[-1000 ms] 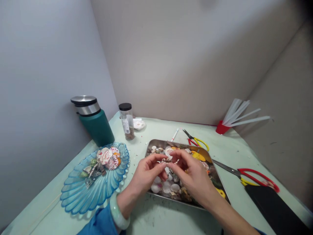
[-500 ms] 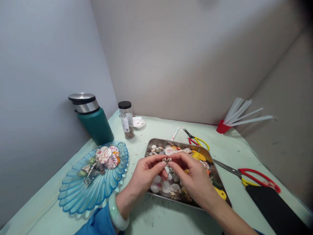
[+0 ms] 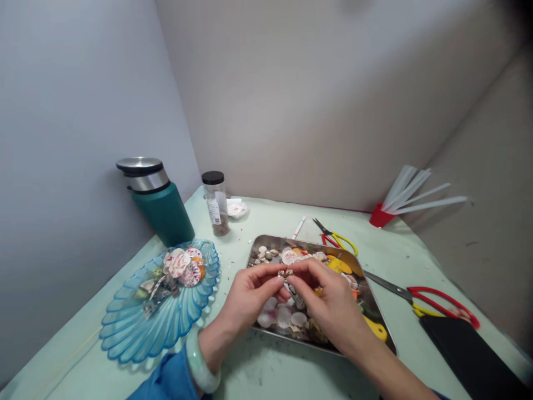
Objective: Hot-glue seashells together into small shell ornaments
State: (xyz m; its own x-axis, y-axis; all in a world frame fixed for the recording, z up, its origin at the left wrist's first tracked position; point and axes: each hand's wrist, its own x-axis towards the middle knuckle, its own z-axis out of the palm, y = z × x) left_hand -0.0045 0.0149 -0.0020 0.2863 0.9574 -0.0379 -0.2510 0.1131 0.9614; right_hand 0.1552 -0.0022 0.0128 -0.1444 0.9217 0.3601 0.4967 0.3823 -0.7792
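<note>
Over a metal tray of shells, my left hand and my right hand meet fingertip to fingertip. Pinched between them are small brown-and-white shells, partly covered by the fingers; how they join cannot be made out. Below my hands lie pale scallop shells and yellow pieces. A green bangle circles my left wrist. To the left of my hands sits a blue glass shell-shaped plate with painted shells and dark bits heaped on it.
A green bottle stands behind the plate, beside a black-lidded jar. Small pliers and a marker lie behind the tray. Large scissors and a black flat object are at right. A red cup holds translucent sticks.
The small shells have turned slightly between my fingertips and show more clearly. Both hands stay nearly in place over the tray. The view has shifted a little.
</note>
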